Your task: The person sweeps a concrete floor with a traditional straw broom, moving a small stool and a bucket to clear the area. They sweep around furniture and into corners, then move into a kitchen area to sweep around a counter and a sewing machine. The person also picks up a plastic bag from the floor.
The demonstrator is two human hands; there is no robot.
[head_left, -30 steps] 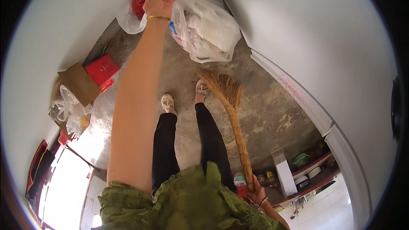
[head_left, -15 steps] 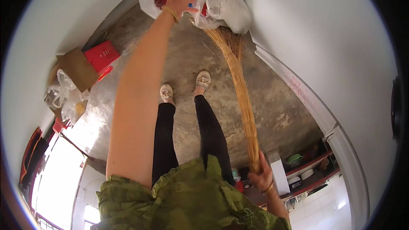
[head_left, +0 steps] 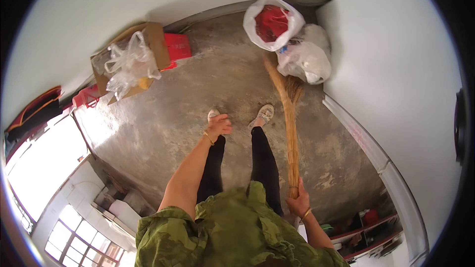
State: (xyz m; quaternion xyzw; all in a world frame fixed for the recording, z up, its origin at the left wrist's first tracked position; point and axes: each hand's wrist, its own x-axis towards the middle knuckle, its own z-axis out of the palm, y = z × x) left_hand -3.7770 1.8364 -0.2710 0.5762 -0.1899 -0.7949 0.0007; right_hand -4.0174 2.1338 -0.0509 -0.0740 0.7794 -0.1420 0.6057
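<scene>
My right hand [head_left: 300, 199] is wrapped round the handle of a straw broom [head_left: 291, 138]. The broom stretches ahead across the floor, its bristle end beside a knotted white plastic bag [head_left: 308, 61]. Touching that bag, a wider white bag [head_left: 251, 25] stands with its mouth spread and red material [head_left: 271, 23] inside. My left hand [head_left: 218, 126] hangs in front of my left shin, empty, its fingers loosely apart and slightly blurred. It touches neither the broom nor the bags.
A cardboard box [head_left: 159, 44] with clear plastic bags [head_left: 131, 64] stands by the wall at the far left, a red box [head_left: 178, 46] beside it. A white cabinet-like surface [head_left: 386, 69] rises on the right. Shelves [head_left: 368, 235] are at the lower right.
My left hand has drawn back from the white bags to my shin. Both bags now rest on the floor by the wall. My right hand keeps its grip on the broom.
</scene>
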